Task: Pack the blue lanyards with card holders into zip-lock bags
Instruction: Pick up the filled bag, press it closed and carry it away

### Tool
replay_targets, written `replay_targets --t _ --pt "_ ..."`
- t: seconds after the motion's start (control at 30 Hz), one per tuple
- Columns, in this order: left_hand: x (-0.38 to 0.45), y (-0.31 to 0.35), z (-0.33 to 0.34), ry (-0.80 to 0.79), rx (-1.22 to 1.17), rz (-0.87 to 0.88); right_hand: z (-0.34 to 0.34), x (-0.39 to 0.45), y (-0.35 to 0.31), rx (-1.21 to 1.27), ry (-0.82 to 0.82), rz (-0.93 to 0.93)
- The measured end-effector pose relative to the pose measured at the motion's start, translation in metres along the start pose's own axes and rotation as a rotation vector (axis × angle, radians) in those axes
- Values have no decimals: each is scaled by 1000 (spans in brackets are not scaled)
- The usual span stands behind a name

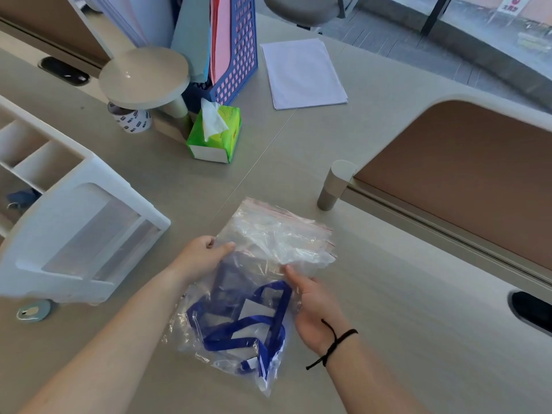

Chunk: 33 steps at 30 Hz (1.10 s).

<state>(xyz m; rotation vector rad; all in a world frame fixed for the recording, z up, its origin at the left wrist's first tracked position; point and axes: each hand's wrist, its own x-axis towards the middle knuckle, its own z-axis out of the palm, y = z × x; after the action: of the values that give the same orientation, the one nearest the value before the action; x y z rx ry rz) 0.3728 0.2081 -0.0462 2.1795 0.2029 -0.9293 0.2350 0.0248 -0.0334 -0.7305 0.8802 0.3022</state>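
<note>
A clear zip-lock bag (239,309) lies slanted near the middle of the beige table (403,339), its bottom corner pointing toward five o'clock and its red-lined mouth toward one o'clock. Inside it sits a blue lanyard (268,321), looped and folded over a see-through card holder (254,309) with a pale card in it. The left hand (203,258) pinches the bag's edge at ten o'clock, thumb on top, fingers curled under the plastic. The right hand (316,312) rests at the bag's three o'clock side, fingers half curled with the tips against the film (whether it truly grips or only steadies, I cannot tell); a black cord (334,345) circles that wrist. More empty bags (286,234) lie crumpled under the upper end, toward twelve o'clock. At nine o'clock stands a white drawer unit (80,231). Farther off, at eleven o'clock, a green tissue pack (215,135) sits beside a blue mesh file holder (239,52), and a sheaf of white paper (301,73) lies at twelve o'clock.
</note>
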Motion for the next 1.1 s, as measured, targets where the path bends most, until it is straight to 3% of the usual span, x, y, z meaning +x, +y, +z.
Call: replay_targets --t 0.23,0.47,0.77,0.93,1.1 --pt "-18 1 -14 -228 -439 20 -9 -8 -3 -112 33 -92" --pt "-46 2 -1 -83 -553 59 -18 -33 -14 -211 122 -158" --pt "-115 37 23 135 -454 245 -50 -81 -24 -171 280 -221" --pt "-164 54 36 103 -440 319 -62 -127 -30 -88 322 -333" --pt "-214 73 50 114 -382 412 -77 -187 -38 -202 320 -512"
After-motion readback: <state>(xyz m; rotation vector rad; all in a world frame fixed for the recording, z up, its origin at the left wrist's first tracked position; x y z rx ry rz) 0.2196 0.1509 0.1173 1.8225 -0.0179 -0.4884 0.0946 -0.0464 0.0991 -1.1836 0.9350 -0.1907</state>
